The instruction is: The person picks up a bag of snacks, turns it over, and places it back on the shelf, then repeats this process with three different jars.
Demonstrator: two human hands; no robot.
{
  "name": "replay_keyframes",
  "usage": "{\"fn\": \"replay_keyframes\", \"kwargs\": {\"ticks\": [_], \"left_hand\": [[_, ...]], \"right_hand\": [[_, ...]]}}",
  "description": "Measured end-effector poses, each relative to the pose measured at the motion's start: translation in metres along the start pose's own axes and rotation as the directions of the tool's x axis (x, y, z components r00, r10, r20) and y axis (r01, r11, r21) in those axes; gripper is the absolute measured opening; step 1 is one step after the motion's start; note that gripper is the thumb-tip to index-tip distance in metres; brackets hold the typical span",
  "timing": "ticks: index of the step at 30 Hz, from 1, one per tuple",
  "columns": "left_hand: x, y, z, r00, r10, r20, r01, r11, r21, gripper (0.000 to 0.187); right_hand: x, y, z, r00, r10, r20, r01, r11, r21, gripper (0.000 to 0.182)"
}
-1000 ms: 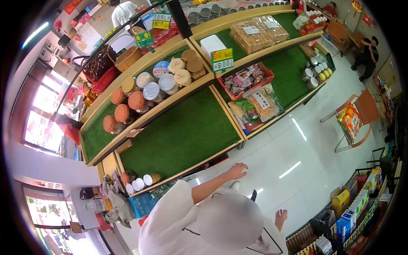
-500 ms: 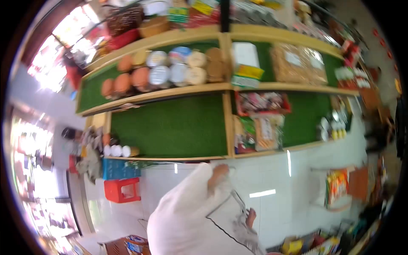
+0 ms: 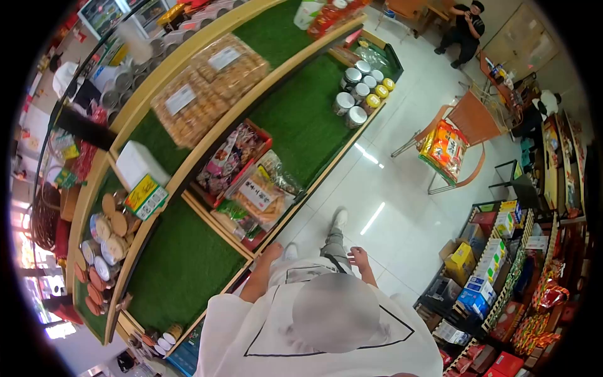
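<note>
My left hand (image 3: 271, 253) hangs beside the front edge of a green-lined shelf, nearest to a clear bag of snacks (image 3: 259, 196); its fingers are too small and bunched to make out. Over the white tiled floor (image 3: 370, 217) is my right hand (image 3: 360, 257), its fingers loosely apart and nothing seen in them. Past the snack bag, a red tray (image 3: 264, 139) holds small wrapped packets. Several lidded jars (image 3: 355, 117) stand at the far end of the lower shelf. Large packs of brown snacks (image 3: 210, 81) lie on the upper tier.
A brown chair (image 3: 474, 116) with an orange package (image 3: 447, 146) on it stands ahead right. Shelves with boxes (image 3: 480, 292) line the right side. One person (image 3: 466, 31) sits in the far corner. Round-lidded jars (image 3: 103, 251) are on the left shelf.
My view has turned to the right and tilted, so the shelf now runs diagonally. The chair and right-hand shelves are nearer the middle. Both hands and my feet show more clearly.
</note>
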State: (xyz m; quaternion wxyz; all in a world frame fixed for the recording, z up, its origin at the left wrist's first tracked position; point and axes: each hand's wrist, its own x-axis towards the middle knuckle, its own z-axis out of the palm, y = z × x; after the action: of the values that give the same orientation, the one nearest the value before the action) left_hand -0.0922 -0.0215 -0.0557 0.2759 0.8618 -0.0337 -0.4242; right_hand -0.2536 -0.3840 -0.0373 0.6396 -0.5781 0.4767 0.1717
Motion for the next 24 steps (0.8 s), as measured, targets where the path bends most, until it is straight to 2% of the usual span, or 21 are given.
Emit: {"fn": "replay_keyframes", "kwargs": {"ticks": [1,2,5,6,9,10,11,12,16,18,21,24], "left_hand": [[0.010,0.015,0.002,1.000,0.008,0.009,-0.008,1.000,0.018,0.037],[0.017,0.032,0.005,1.000,0.012,0.021,-0.012,0.999,0.038,0.038],[0.041,0.092,0.013,0.999,-0.030,0.044,0.029,1.000,0.010,0.037],[0.046,0.107,0.013,0.997,-0.058,0.052,0.059,0.998,-0.007,0.036],[0.108,0.146,0.022,0.998,0.023,0.062,-0.032,0.987,0.158,0.037],[0.126,0.168,0.017,0.990,-0.013,0.138,-0.010,0.986,0.165,0.036],[0.123,0.201,0.012,0.999,0.026,0.023,-0.026,1.000,-0.008,0.037],[0.136,0.227,0.008,0.999,0.050,-0.013,-0.050,0.998,-0.022,0.037],[0.209,0.292,0.005,0.987,0.163,0.003,-0.158,0.963,-0.219,0.036],[0.242,0.316,0.007,0.979,0.204,-0.021,-0.196,0.904,-0.380,0.038],[0.247,0.396,-0.024,0.999,-0.043,0.033,0.053,0.884,-0.464,0.044],[0.279,0.411,-0.032,0.993,-0.061,0.096,0.107,0.794,-0.599,0.043]], "right_hand": [[0.013,0.006,-0.009,1.000,-0.002,0.025,0.001,1.000,0.017,0.040],[0.052,0.032,-0.024,0.994,-0.100,0.044,0.101,0.994,-0.031,0.039],[0.056,-0.014,-0.074,0.992,0.120,-0.039,-0.107,0.963,0.249,0.040],[0.060,-0.027,-0.095,0.988,0.148,-0.045,-0.130,0.952,0.278,0.039],[0.095,-0.053,-0.155,0.975,0.189,-0.119,-0.158,0.960,0.229,0.040],[0.101,-0.063,-0.172,0.972,0.196,-0.130,-0.158,0.954,0.254,0.041],[0.108,-0.077,-0.189,0.969,0.204,-0.141,-0.160,0.947,0.277,0.041],[0.116,-0.091,-0.202,0.966,0.211,-0.153,-0.158,0.941,0.297,0.042],[0.157,-0.164,-0.227,0.962,0.210,-0.176,-0.104,0.873,0.477,0.045],[0.180,-0.211,-0.223,0.980,0.149,-0.133,-0.078,0.899,0.432,0.045],[0.220,-0.286,-0.202,0.997,0.039,-0.068,-0.016,0.949,0.314,0.045],[0.245,-0.352,-0.171,0.997,-0.068,0.026,0.064,0.990,0.127,0.044]]}}
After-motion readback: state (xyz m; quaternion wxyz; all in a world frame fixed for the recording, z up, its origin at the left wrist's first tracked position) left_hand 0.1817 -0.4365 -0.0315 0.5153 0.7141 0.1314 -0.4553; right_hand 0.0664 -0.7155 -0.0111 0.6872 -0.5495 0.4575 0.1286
